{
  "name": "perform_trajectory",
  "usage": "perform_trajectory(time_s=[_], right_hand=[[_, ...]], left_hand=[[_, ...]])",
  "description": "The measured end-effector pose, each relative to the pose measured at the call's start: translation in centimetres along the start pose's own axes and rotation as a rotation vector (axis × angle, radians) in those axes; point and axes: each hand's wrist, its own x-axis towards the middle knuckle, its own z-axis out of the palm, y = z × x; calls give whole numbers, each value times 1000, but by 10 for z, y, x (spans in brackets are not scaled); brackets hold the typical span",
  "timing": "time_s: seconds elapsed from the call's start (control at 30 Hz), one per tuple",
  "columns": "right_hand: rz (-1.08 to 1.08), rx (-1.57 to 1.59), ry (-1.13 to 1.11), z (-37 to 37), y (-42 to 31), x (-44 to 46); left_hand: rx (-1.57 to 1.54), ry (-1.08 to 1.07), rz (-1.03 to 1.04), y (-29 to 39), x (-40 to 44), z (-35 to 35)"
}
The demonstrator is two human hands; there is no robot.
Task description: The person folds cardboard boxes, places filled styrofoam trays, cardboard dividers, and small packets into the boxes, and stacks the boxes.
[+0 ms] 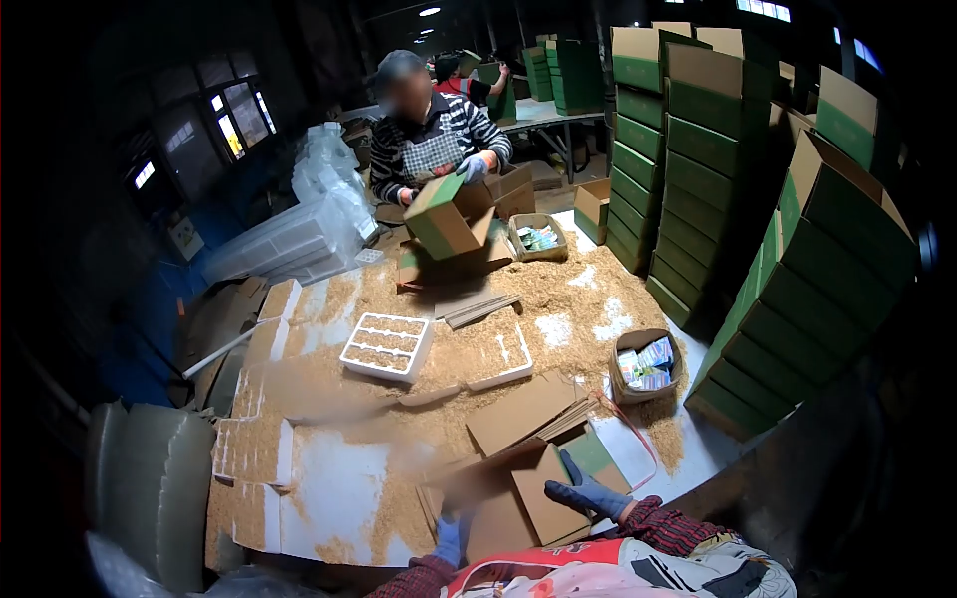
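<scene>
An open cardboard box [550, 501], brown inside with green outside, lies tilted in front of me at the near table edge. My right hand [590, 492], in a blue-grey glove, grips its right side, thumb and fingers apart across the board. At its left side my left hand [451, 539], gloved too, holds the box low down; its fingertips are partly hidden and blurred. Just beyond the box lies a stack of flat cardboard pieces [523, 414]. Farther right stands a small container [622, 385] filled with colourful packets.
Loose tan shavings cover much of the white table [334, 488]. White compartment trays [387, 347] of shavings stand mid-table and along the left. Across the table a person [439, 140] handles a green box [439, 221]. Tall stacks of green boxes [788, 319] rise on the right.
</scene>
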Motion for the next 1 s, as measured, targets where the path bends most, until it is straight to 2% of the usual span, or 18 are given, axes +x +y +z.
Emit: perform_trajectory(time_s=[0.03,0.07,0.1,0.13,0.2,0.23,0.33,0.47,0.53,0.57,0.63,0.7,0.73,0.77,0.83,0.9,0.93,1.0], right_hand=[[-8,39,2,2,-2,-6],[-3,42,9,5,11,-9],[-20,35,105,9,34,-10],[-42,24,203,11,47,-12],[15,197,322,5,21,-34],[-62,256,373,-3,-2,-47],[-289,360,504,-50,-65,-93],[-565,-122,946,-139,-148,-196],[-688,-148,1131,-156,-195,-252],[-734,-43,1149,-175,-213,-283],[-1102,-337,964,-228,-234,-337],[-1360,-837,911,-271,-260,-379],[-1329,-928,1104,-286,-276,-398],[-1315,-787,1257,-282,-297,-401],[-1299,-641,1389,-281,-334,-404],[-1083,-474,1678,-298,-361,-408],[-1091,-476,1667,-332,-363,-416],[-1022,-415,1601,-389,-359,-420]], left_hand=[[102,-14,5,-16,7,-11],[104,-21,1,2,5,-6],[-11,-52,-105,19,6,-1],[44,-92,-91,19,11,3],[154,-171,-57,18,21,11],[200,-241,14,31,22,21],[265,-501,510,104,41,77],[-306,-865,333,256,39,191],[-457,-992,334,306,30,235],[-437,-1086,410,332,26,255],[-216,-1168,610,385,15,302],[-247,-1228,663,415,16,356],[-292,-1233,655,436,8,382],[-300,-1216,720,451,9,411],[-279,-1134,843,480,7,463],[-310,-1126,821,496,-2,497],[-340,-1130,797,498,-7,509],[-450,-1287,850,491,-11,536]])
